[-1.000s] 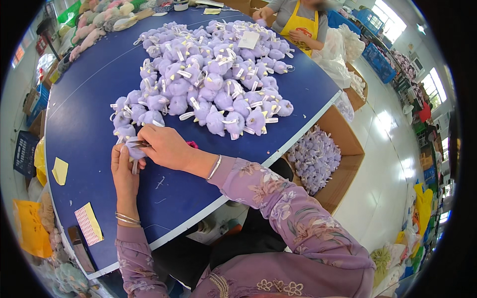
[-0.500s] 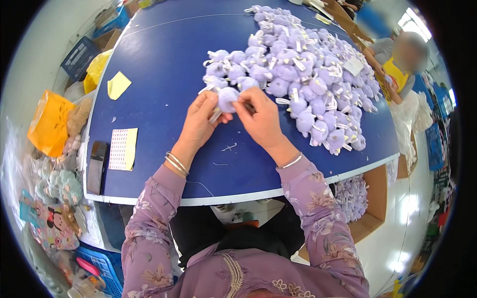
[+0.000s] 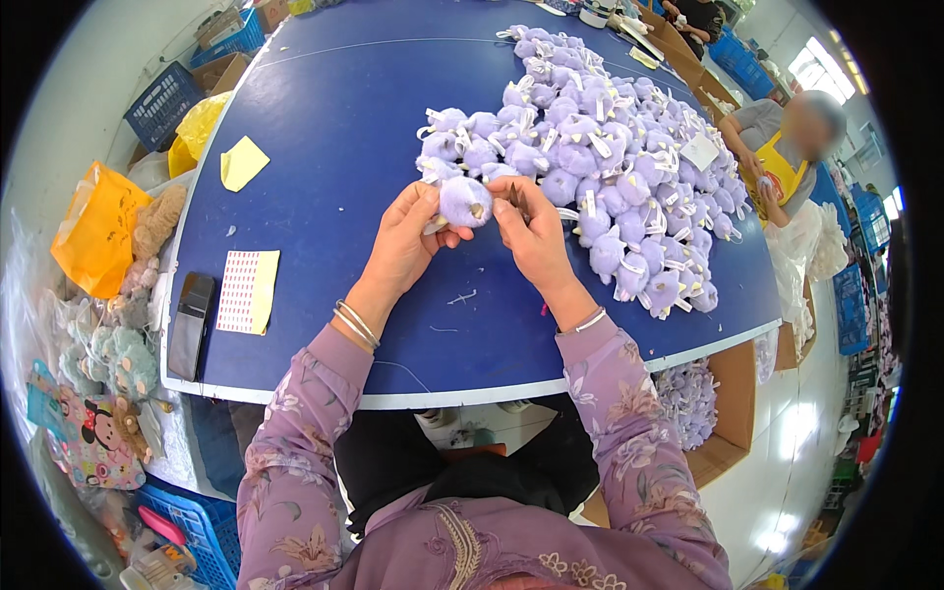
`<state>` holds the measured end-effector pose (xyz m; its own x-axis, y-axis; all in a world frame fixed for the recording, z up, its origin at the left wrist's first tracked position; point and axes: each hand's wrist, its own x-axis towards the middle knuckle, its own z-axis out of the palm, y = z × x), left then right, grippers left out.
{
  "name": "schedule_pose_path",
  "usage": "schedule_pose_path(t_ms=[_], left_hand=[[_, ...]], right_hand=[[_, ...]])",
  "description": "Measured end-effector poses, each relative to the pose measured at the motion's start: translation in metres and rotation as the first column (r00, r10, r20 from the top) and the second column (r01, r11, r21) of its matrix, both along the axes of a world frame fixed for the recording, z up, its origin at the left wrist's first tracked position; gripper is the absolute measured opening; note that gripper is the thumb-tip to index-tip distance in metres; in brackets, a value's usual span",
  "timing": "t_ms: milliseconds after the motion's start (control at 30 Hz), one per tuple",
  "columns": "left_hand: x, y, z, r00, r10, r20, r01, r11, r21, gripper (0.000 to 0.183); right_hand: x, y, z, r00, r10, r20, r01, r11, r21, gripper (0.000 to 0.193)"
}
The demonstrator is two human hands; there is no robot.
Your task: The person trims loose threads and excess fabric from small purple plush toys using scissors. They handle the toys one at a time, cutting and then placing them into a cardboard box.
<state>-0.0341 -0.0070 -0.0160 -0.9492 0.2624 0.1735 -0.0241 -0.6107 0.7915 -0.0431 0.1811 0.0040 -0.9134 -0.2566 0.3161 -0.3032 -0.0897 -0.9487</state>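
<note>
A round lilac plush toy [image 3: 464,202] is pinched in my left hand [image 3: 405,236], above the near middle of the blue table. Its fluffy side has a small tan-brown spot that faces right. My right hand [image 3: 538,241] is closed around a small dark pointed tool [image 3: 519,200], mostly hidden by the fingers; its exact kind is unclear. The right fingertips are close to the toy's right side. Just beyond both hands begins a big pile of matching lilac plush toys [image 3: 580,128] with white ribbon loops and pale yellow bits.
On the table's left lie a dark phone [image 3: 192,315], a sticker sheet [image 3: 246,292] and a yellow paper [image 3: 243,163]. Loose threads [image 3: 462,296] lie in front of me. A cardboard box [image 3: 726,403] of lilac pieces stands below. Another person [image 3: 777,157] sits at the far right.
The toy has turned in my left hand, bringing the tan-brown spot into sight. My right fingers have shifted slightly right, and the dark tool shows more clearly. The whole view has shifted a little.
</note>
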Motion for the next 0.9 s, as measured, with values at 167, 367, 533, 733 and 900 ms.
schedule_pose_path(t_ms=[167,367,533,733,900], left_hand=[[0.002,0.004,0.001,0.996,0.079,-0.034,-0.082,0.995,-0.065,0.018],[0.007,0.005,0.003,0.959,0.184,-0.218,-0.246,0.919,-0.308,0.006],[0.008,0.007,0.003,0.916,0.179,-0.358,-0.305,0.893,-0.332,0.01],[0.013,0.011,0.013,0.777,0.173,-0.605,-0.53,0.699,-0.48,0.017],[0.013,0.013,0.015,0.652,0.137,-0.746,-0.667,0.572,-0.478,0.021]], right_hand=[[0.002,-0.003,0.004,0.999,0.033,0.007,-0.033,0.999,0.009,0.018],[0.001,0.002,0.009,0.958,0.175,0.227,-0.14,0.977,-0.163,0.026],[0.0,0.003,0.008,0.953,0.187,0.239,-0.149,0.974,-0.17,0.028],[-0.003,0.008,0.008,0.939,0.198,0.279,-0.13,0.961,-0.245,0.026],[-0.005,0.012,0.007,0.916,0.259,0.307,-0.168,0.941,-0.294,0.028]])
